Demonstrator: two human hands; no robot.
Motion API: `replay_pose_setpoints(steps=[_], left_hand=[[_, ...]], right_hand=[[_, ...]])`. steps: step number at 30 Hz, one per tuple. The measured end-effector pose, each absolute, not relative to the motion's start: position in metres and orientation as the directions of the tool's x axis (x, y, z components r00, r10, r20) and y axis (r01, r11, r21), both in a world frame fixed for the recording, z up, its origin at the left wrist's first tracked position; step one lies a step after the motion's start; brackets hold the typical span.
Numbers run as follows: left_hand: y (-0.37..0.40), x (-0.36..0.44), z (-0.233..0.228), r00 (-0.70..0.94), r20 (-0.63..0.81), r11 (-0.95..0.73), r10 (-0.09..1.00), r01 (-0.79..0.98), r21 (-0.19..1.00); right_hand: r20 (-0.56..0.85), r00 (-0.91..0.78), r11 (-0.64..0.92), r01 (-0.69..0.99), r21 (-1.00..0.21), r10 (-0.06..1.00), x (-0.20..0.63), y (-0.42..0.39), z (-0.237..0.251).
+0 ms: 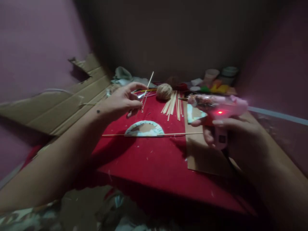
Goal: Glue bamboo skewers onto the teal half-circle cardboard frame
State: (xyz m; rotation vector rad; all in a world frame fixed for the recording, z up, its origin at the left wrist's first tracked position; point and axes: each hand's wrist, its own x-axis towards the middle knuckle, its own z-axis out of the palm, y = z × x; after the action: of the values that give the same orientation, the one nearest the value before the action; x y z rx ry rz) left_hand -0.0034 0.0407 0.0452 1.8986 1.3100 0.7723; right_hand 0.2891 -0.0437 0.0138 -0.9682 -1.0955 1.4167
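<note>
My left hand (126, 98) is raised over the back left of the red-covered table, fingers curved. A thin wooden stick (150, 79) slants up at its index fingertip and thumb, apparently held there. My right hand (231, 131) grips a pink glue gun (226, 106) by its handle; its nozzle points left and a red light glows on its side. Between my hands lies a half-round cardboard piece (144, 124) with a pale wrapped rim. Along its straight edge runs a long thin stick (180, 133), reaching out on both sides.
Several flat wooden sticks (171, 106) fan out near a ball of twine (164, 91). Scissors (141, 95) lie behind my left hand. A cardboard sheet (199, 157) is under my right hand, and large cardboard (72, 99) leans left. Cups (211, 75) stand back right.
</note>
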Motion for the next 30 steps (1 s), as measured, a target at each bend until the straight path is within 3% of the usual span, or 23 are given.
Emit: replay_pose_setpoints(steps=[6,9,12,16,19,21,26,30], left_hand=[[0.020,-0.054,0.047,0.238,0.280,-0.360,0.930,0.439,0.823],[0.022,-0.063,0.043,0.304,0.362,-0.471,0.881,0.512,0.719],[0.027,-0.066,0.039,0.311,0.525,-0.558,0.792,0.717,0.417],[0.030,-0.068,0.036,0.402,0.633,-0.471,0.661,0.879,-0.067],[0.030,-0.075,0.031,0.485,0.611,-0.436,0.626,0.867,-0.241],[0.031,-0.081,0.024,0.488,0.600,-0.436,0.634,0.866,-0.244],[0.033,-0.086,0.007,0.401,0.614,-0.487,0.680,0.873,-0.031],[0.036,-0.081,-0.001,0.336,0.530,-0.428,0.779,0.902,0.057]], right_hand=[[-0.081,-0.079,-0.089,-0.112,-0.990,0.994,0.254,-0.055,0.026],[-0.158,-0.136,-0.167,-0.057,-0.984,0.978,0.235,-0.050,0.029],[-0.273,-0.241,-0.263,0.073,-0.962,0.931,0.219,-0.040,0.029],[-0.303,-0.289,-0.242,0.228,-0.943,0.908,0.198,-0.036,0.030],[-0.289,-0.333,-0.201,0.273,-0.941,0.898,0.183,-0.041,0.028],[-0.271,-0.388,-0.166,0.283,-0.945,0.881,0.176,-0.044,0.026],[-0.222,-0.405,-0.072,0.353,-0.933,0.887,0.166,-0.042,0.017],[-0.112,-0.448,0.073,0.376,-0.924,0.887,0.165,-0.038,0.007]])
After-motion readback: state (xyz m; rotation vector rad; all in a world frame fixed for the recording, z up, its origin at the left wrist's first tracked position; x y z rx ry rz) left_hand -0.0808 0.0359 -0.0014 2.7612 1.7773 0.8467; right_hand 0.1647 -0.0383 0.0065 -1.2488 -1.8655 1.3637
